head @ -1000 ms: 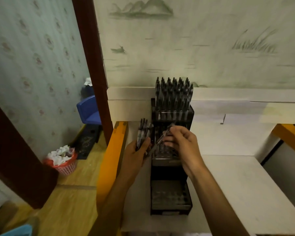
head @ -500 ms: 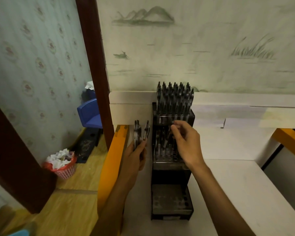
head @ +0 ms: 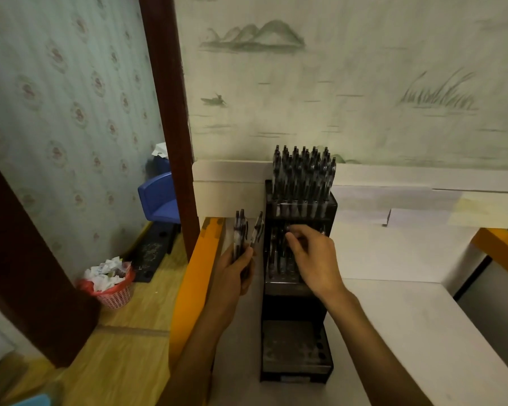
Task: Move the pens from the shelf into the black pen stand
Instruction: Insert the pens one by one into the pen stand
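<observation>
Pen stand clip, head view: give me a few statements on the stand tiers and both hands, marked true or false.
1. The left hand grips a bunch of pens. True.
2. The top tier of the black pen stand is empty. False: it is packed with upright pens.
3. The right hand is at the middle tier, fingers on a pen there. True.
4. The bottom tier is full of pens. False: its holes show no pens.
5. The red basket sits on the white shelf. False: it stands on the floor, left of the shelf.
</observation>
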Available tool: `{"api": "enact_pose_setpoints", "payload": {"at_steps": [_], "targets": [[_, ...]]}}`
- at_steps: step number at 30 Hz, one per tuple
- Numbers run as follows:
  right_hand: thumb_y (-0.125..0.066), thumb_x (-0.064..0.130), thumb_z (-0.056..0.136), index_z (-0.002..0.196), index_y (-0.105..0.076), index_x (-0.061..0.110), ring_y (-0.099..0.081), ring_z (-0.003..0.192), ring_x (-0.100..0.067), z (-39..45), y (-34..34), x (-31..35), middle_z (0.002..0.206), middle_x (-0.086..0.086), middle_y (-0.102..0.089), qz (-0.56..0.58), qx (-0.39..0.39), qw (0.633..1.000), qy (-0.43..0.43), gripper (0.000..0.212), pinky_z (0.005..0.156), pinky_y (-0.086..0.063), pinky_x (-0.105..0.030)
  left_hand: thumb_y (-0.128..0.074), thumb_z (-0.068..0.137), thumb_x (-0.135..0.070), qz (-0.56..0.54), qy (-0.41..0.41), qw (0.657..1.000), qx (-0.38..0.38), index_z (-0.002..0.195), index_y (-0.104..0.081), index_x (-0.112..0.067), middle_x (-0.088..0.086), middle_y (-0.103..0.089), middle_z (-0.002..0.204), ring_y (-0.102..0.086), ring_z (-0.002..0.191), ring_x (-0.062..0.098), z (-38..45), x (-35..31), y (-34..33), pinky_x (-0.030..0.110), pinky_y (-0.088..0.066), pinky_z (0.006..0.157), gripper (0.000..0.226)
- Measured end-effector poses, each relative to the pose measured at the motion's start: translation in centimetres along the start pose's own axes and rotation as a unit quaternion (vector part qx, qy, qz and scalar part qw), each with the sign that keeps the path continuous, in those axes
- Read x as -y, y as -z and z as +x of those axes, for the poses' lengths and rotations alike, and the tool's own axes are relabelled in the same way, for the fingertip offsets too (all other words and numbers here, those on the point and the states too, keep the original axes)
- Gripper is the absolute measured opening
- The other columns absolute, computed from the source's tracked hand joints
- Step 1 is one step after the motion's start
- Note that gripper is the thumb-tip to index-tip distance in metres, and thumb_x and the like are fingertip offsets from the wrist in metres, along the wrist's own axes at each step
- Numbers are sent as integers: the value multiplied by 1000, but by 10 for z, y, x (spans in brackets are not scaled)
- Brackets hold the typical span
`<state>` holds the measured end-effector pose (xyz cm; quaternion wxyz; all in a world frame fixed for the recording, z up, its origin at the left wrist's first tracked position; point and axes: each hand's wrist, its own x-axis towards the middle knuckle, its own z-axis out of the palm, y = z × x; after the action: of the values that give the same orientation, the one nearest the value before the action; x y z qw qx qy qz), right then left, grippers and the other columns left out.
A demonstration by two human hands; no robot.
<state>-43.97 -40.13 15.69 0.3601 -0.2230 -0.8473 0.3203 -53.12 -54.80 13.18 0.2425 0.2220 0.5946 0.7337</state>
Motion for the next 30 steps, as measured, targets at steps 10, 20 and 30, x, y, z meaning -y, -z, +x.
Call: {"api": "enact_pose_setpoints", "payload": {"at_steps": [10, 20, 30], "targets": [[-59, 21, 97, 118, -68, 17, -60, 89, 1, -9, -3, -8, 107, 3, -71, -47, 35, 998, -4, 23, 71, -37, 2, -53, 98, -24, 9, -8, 1000, 4, 107, -63, -1, -2, -53, 60, -41, 45, 7, -3, -1, -2, 21, -28, 43, 27], [-65, 19, 93, 105, -72, 22, -69, 82, -5, -6, 17, 11, 87, 9, -73, 187, 48, 980, -41, 14, 76, -54, -16, -50, 101, -30, 27, -25, 998, 47, 82, -61, -1, 11, -45, 56, -31, 43, 15, -6, -2, -2, 26, -22, 42, 37], [-63, 25, 93, 114, -70, 19, -69, 96, -4, -11, 13, 20, 101, 9, -74, 266, 135, 952, -68, 22, 82, -53, -16, -58, 92, -37, -5, -21, 998, 61, 92, -66, -4, 22, -53, 80, -32, 42, 14, -6, -1, -2, 23, -24, 39, 34]]}}
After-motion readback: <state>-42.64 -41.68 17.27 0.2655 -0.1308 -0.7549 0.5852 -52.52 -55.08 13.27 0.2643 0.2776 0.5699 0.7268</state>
